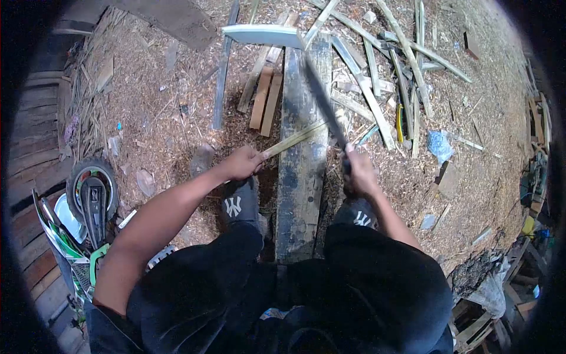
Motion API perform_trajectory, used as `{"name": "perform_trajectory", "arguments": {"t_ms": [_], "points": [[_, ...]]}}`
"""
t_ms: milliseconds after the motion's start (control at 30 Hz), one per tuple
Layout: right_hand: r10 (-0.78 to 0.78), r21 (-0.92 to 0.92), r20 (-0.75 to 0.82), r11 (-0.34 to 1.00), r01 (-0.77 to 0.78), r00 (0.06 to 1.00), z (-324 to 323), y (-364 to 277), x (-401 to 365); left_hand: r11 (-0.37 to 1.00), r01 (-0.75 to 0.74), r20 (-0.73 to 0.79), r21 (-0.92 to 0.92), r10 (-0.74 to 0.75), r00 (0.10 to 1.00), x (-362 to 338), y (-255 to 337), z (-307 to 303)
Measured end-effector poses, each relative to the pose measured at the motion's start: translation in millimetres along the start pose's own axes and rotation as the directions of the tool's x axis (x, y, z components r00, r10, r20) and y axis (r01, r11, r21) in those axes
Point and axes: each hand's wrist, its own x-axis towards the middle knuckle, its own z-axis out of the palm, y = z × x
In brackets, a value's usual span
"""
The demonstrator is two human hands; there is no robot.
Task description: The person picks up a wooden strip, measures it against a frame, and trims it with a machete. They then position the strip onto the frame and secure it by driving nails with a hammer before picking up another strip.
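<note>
My left hand [243, 162] is closed around one end of a short bamboo strip [293, 140]. The strip's far end lies over the worn wooden plank [302, 194] between my legs. In my right hand [362, 171] is the handle of a machete [326, 101], its long dark blade slanting up and to the left above the plank. The blade's tip is near the plank's far end, apart from the strip. Two brown wood blocks [266, 105] lie just left of the plank, beyond my left hand.
Split bamboo strips [365, 88] lie scattered on the chip-covered ground ahead and right. A yellow-handled tool [400, 123] and a crumpled blue plastic bag [440, 146] lie right. A pale board [263, 35] crosses near the plank's far end. A small wheel [75, 186] stands left.
</note>
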Motion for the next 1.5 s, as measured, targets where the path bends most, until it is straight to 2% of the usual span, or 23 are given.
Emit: {"name": "perform_trajectory", "arguments": {"t_ms": [100,167,233,333,400,500,533,600,633,667,733,767,800,833,867,1033,1100,1133,1200,1267,1400,1467,1500], "points": [[-0.290,0.484,-0.082,0.825,0.293,0.953,3,-7,-12,0.998,-0.035,-0.075,0.043,0.038,0.996,-8,14,1],[-0.324,0.519,-0.220,0.760,0.392,0.920,15,7,-9,0.999,-0.013,-0.058,0.037,0.015,0.998,-9,7,2],[0.148,0.136,0.038,0.979,-0.151,0.988,10,31,10,0.999,-0.019,-0.026,-0.027,0.018,0.999,-9,9,0],[0.114,-0.100,-0.056,0.988,-0.119,0.992,-2,14,-2,0.999,-0.033,-0.008,0.009,0.033,0.999,-4,0,0],[0.050,0.032,-0.088,0.998,-0.047,0.995,8,2,-16,0.998,-0.057,-0.012,-0.007,0.057,0.998,-3,-2,2],[-0.319,-0.550,-0.345,0.831,0.085,0.883,23,-5,-20,0.998,-0.054,0.000,-0.040,0.054,0.999,-9,2,8],[-0.324,-0.550,-0.352,0.830,0.086,0.878,20,-10,-20,0.997,-0.022,0.011,-0.067,0.023,1.000,-11,3,10],[-0.040,-0.690,-0.150,0.719,-0.076,0.988,14,-29,-24,0.997,-0.041,-0.001,-0.061,0.041,0.999,-11,6,10],[-0.271,-0.776,-0.134,0.627,0.069,0.953,17,-15,-24,0.997,-0.045,-0.008,-0.062,0.045,0.999,-12,5,11],[-0.265,-0.773,-0.136,0.631,0.065,0.955,20,-13,-27,0.997,-0.041,-0.001,-0.061,0.041,0.999,-12,3,11],[-0.666,-0.724,-0.059,0.542,0.427,0.744,26,-14,-33,0.998,0.020,0.026,-0.053,-0.019,0.999,-14,9,8],[-0.712,-0.687,-0.047,0.532,0.495,0.700,25,-17,-33,0.997,0.049,-0.026,-0.066,-0.051,0.998,-17,12,14],[-0.713,-0.687,-0.047,0.531,0.496,0.699,25,-18,-27,0.997,0.048,-0.027,-0.065,-0.050,0.998,-17,6,20],[-0.407,-0.737,-0.106,0.645,0.203,0.907,25,-20,-16,0.998,0.001,-0.052,-0.061,-0.004,0.999,-14,0,24],[-0.053,-0.761,-0.189,0.639,-0.112,0.981,23,-23,-8,0.997,-0.050,-0.080,-0.057,0.045,0.996,-10,-4,26],[-0.217,-0.789,-0.176,0.615,-0.006,0.960,24,-38,-22,0.998,0.007,-0.130,-0.056,-0.014,0.991,-24,18,21],[-0.575,-0.718,0.026,0.558,0.415,0.818,22,-30,-29,0.997,0.010,-0.083,-0.079,-0.017,0.996,-24,16,18],[-0.573,-0.717,0.024,0.560,0.414,0.819,23,-32,-24,0.995,-0.001,-0.043,-0.096,-0.003,0.999,-23,16,16],[-0.053,-0.747,-0.180,0.657,-0.102,0.982,20,-37,-5,0.999,-0.002,-0.093,0.052,0.007,0.996,-15,10,19],[-0.153,-0.824,-0.202,0.560,-0.084,0.967,19,-27,-2,0.999,0.019,-0.030,-0.039,-0.021,0.999,-17,13,19],[-0.516,-0.774,-0.054,0.562,0.290,0.855,23,-8,-12,0.984,-0.171,-0.151,0.055,0.178,0.972,-16,6,20],[-0.626,-0.760,0.122,0.439,0.478,0.770,19,6,-8,0.998,0.010,-0.060,-0.061,-0.014,0.998,-22,12,17],[-0.444,-0.818,-0.035,0.527,0.229,0.895,19,-6,-6,0.999,-0.024,-0.062,-0.042,0.021,0.998,-22,14,18]]}}
